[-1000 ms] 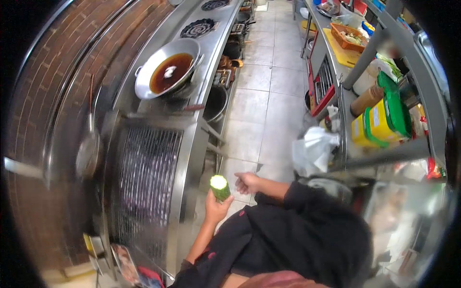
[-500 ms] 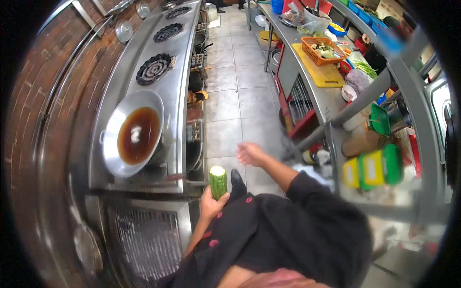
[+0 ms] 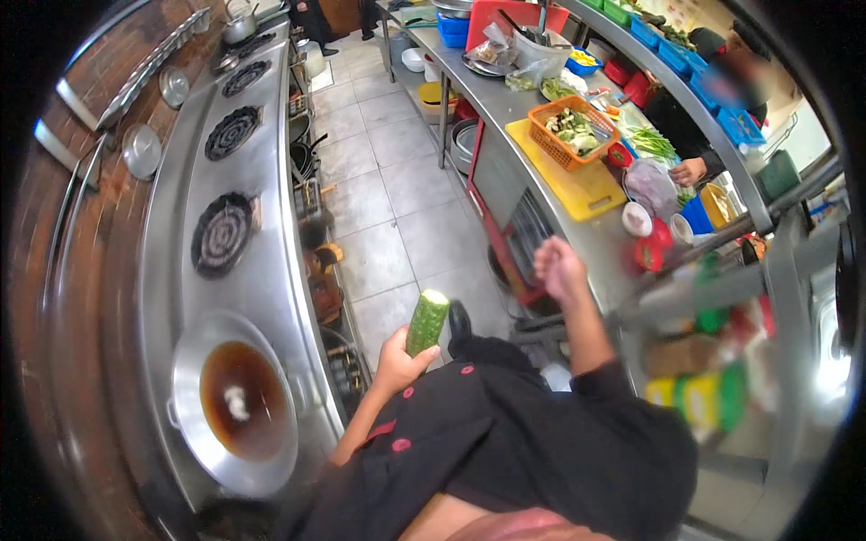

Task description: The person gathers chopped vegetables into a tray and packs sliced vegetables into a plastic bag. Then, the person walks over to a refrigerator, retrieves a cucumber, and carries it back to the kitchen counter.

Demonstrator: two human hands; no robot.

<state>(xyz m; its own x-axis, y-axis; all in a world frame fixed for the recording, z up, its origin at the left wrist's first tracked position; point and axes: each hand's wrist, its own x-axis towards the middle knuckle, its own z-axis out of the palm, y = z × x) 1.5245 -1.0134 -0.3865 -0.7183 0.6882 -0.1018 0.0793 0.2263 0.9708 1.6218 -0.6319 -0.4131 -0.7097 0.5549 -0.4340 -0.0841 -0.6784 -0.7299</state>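
My left hand (image 3: 402,364) is wrapped round a thick green cucumber (image 3: 428,322), its pale cut end pointing up and away from me. In front of my body on the right, my right hand (image 3: 559,269) is raised over the aisle with its fingers curled in; I see nothing in it, though it is slightly blurred. It is nearest to the edge of the steel work table (image 3: 591,248), apart from it. To the left, a metal wok (image 3: 191,383) of dark brown liquid (image 3: 239,410) sits on the stove, with a small whitish patch on the surface.
Several black burners (image 3: 223,233) line the steel stove on the left. On the right table, a yellow cutting board (image 3: 591,200) carries an orange basket (image 3: 566,135) of cut vegetables. A co-worker's hand (image 3: 689,171) is beyond it. A grey metal shelf frame (image 3: 798,270) stands close on my right.
My right hand has moved up and to the right, towards the work table. My view has turned right, and the cucumber stays in my left hand, tilted slightly more to the right.
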